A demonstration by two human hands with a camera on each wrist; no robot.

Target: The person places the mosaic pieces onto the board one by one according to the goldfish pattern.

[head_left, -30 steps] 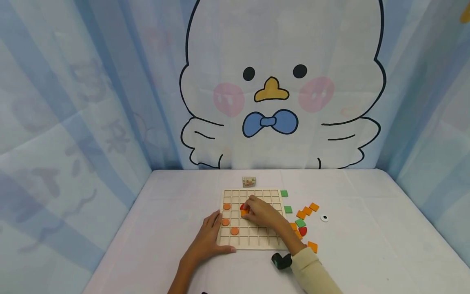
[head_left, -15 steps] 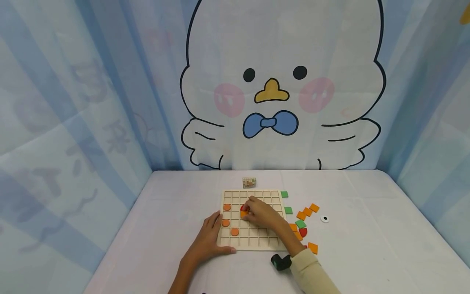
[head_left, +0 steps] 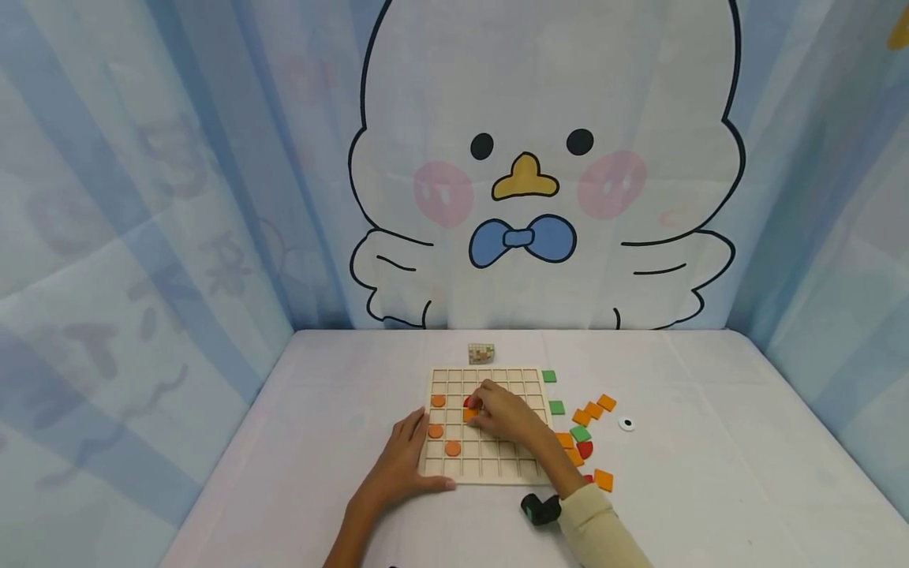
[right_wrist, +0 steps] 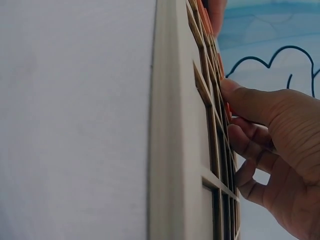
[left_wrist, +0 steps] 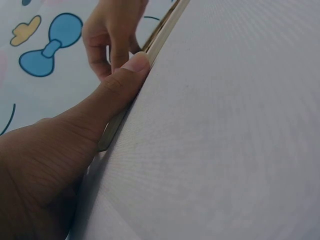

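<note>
A pale wooden grid board (head_left: 493, 471) lies on the table. My left hand (head_left: 405, 457) spans its front left corner, fingers along the left side and thumb on the front edge, as the left wrist view also shows. Over the left middle of the grid, my right hand (head_left: 500, 414) pinches an orange square tile (head_left: 469, 413) between thumb and fingers. Just behind that tile a red piece (head_left: 467, 401) shows, partly hidden by the fingertips. Orange round discs (head_left: 453, 448) sit in cells at the board's left.
Right of the board lie loose orange squares (head_left: 592, 409), green squares (head_left: 557, 407), red pieces (head_left: 585, 449) and a white disc with a black dot (head_left: 626, 424). A small patterned card (head_left: 481, 353) is behind the board. A black device (head_left: 541, 510) is beside the right wrist.
Both hands keep nearly the same place and pose. The right hand stays at the orange square tile, with only a slight shift of the view.
</note>
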